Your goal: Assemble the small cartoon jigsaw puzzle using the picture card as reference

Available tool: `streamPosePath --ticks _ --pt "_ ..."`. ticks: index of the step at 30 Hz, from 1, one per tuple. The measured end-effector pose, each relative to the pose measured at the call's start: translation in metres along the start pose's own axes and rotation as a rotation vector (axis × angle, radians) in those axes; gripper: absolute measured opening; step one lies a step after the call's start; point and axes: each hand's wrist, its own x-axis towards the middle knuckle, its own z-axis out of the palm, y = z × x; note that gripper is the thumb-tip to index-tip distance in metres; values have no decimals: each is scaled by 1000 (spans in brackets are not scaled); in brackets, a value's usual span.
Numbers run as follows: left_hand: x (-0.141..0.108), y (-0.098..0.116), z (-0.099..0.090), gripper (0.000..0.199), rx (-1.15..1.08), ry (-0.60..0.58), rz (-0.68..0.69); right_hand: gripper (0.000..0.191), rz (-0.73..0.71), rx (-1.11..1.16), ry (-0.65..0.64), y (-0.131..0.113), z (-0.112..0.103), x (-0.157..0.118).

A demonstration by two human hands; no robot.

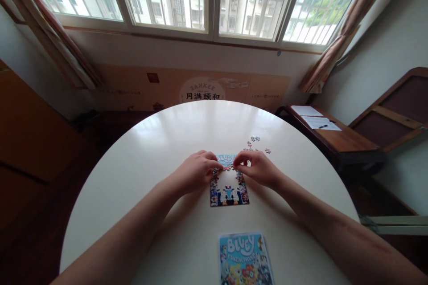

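Observation:
On the white round table lies a partly assembled jigsaw puzzle (230,197), its border joined around a bare white middle. My left hand (199,169) rests at its upper left side, fingers apart, with fingertips touching the joined pieces. At the upper right, my right hand (256,165) has thumb and forefinger pinched at the puzzle's inner edge. What lies between those fingertips is too small to make out. Several loose puzzle pieces (255,139) are scattered just beyond my right hand. A "Bluey" picture sheet (245,259) lies nearer to me, below the puzzle.
The round table (133,187) has a curved far edge by the window wall. To the right stands a brown wooden side table (351,136) with papers (321,123) and a pen (323,126) on it. Curtains (347,31) hang beside the barred windows.

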Motion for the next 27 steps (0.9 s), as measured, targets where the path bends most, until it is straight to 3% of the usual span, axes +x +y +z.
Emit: streamPosePath --ticks 5,11,18,27 --pt "0 1 0 39 15 -4 12 15 39 -119 59 1 11 3" --pt "0 0 1 40 15 -2 16 6 62 -222 73 3 13 3" --pt "-1 0 2 39 9 -3 9 10 29 -369 97 0 13 0" --pt "-1 1 1 40 11 22 30 12 -52 -561 -51 -13 3 -2"
